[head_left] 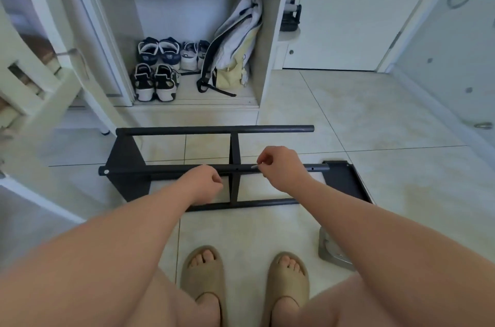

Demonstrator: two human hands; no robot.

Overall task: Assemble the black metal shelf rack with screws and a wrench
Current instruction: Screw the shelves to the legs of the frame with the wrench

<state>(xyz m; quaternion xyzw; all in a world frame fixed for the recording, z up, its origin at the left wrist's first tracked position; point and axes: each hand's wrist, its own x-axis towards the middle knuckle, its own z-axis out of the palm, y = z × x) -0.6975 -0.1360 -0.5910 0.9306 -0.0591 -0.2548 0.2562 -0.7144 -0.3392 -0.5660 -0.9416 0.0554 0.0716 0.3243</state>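
Nearest the camera, the person's bare legs and forearms fill the bottom edge, with both feet in beige slide sandals (202,273) on the tiled floor (375,125). To the right, a grey metal part (333,251) lies on the tiles. The right forearm covers much of it, so what it is cannot be made out.

Beyond the feet, the black rack frame (171,169) lies on its side on the floor, its long tubes running left to right. The near tube is partly hidden behind the arms. The left hand (202,183) sits over the middle tube with its fingers curled under; whether it grips the tube or anything else cannot be told. The right hand (284,168) pinches a small silvery piece (254,166) between thumb and fingertips, right at the same tube. It is too small to tell whether it is a screw or a tool.

A black shelf panel (345,179) lies flat by the frame's right end, its near corner cut off by the forearm.

Farther back, an open white cupboard (267,58) holds sneakers (155,82) and a pale backpack (233,53).
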